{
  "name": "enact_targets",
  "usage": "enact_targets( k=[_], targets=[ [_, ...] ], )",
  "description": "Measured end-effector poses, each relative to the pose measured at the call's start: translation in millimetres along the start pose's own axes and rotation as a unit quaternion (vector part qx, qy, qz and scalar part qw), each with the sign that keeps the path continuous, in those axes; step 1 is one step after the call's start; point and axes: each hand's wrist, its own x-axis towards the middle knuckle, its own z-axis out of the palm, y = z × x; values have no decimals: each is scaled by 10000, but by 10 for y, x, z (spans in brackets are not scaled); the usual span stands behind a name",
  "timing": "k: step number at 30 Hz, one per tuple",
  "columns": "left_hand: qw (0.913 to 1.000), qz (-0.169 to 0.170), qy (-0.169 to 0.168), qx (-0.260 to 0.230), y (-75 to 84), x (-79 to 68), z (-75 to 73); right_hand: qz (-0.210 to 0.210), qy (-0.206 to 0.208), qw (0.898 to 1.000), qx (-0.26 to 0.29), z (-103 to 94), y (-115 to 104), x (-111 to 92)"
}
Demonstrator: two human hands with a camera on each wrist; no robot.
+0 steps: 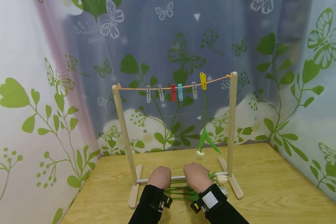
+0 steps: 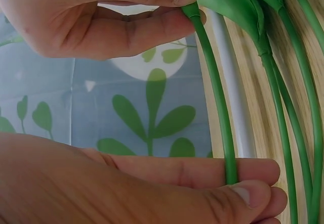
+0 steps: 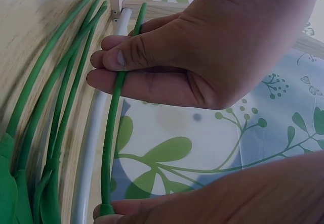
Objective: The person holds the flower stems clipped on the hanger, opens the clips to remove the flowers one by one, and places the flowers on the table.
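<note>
Both hands grip one artificial flower's green stem (image 2: 216,90) over the front of a wooden rack. My left hand (image 1: 159,177) pinches it between thumb and fingers towards the bare stem end, seen in the right wrist view. My right hand (image 1: 196,176) pinches the stem at the joint beside the leaves. More flowers with green stems (image 3: 61,97) lie on the table beneath the hands, their white heads (image 1: 223,189) partly hidden by the right wrist. One white tulip (image 1: 200,154) hangs head down from a yellow clothespin (image 1: 203,81) on the cord.
The rack has two wooden posts (image 1: 232,124), flat feet (image 1: 135,194) and a white lower bar (image 1: 178,178). An orange cord (image 1: 134,89) between the posts carries several other clothespins, grey, red (image 1: 173,92) and blue (image 1: 180,92). Behind the wood-grain table (image 1: 268,186) hangs a leaf-patterned curtain (image 1: 156,46).
</note>
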Motion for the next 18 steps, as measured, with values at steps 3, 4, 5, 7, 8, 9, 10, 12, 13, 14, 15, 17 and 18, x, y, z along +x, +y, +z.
enact_targets(
  k=[3, 4, 5, 7, 8, 9, 10, 12, 13, 14, 15, 17, 18],
  targets=[
    [9999, -31, -100, -77, 1, -4, 20, -40, -40, 10000, 9, 5, 0, -17],
    [9998, -38, -132, -106, 0, -4, 28, -51, -55, 10000, 9, 10, 1, -20],
    [9998, -37, -149, -121, -1, -3, 35, -55, -80, 10000, 8, 10, 2, -23],
    [9996, -40, -209, -167, -3, 2, 45, -64, -101, 9999, 13, 16, 5, -24],
    [9996, -41, -217, -181, -4, 6, 51, -65, -100, 9999, 7, 19, 6, -22],
    [9995, -54, -238, -199, -5, 11, 55, -59, -103, 9999, 4, 22, 7, -18],
    [9995, -58, -231, -191, -8, 16, 60, -56, -93, 9999, -6, 26, 9, -12],
    [9994, -83, -245, -219, -10, 25, 64, -38, -68, 10000, -20, 31, 10, -2],
    [9994, -93, -251, -225, -10, 27, 65, -33, -54, 10000, -30, 31, 11, 4],
    [9994, -102, -251, -233, -11, 29, 68, -14, -71, 10000, -30, 37, 12, 10],
    [9993, -110, -259, -237, -10, 29, 64, 6, -93, 10000, -23, 40, 10, 14],
    [9993, -117, -254, -253, -12, 28, 69, 28, -129, 9999, -27, 47, 8, 20],
    [9992, -120, -252, -272, -12, 25, 70, 31, -137, 9999, -31, 54, 7, 21]
  ],
)
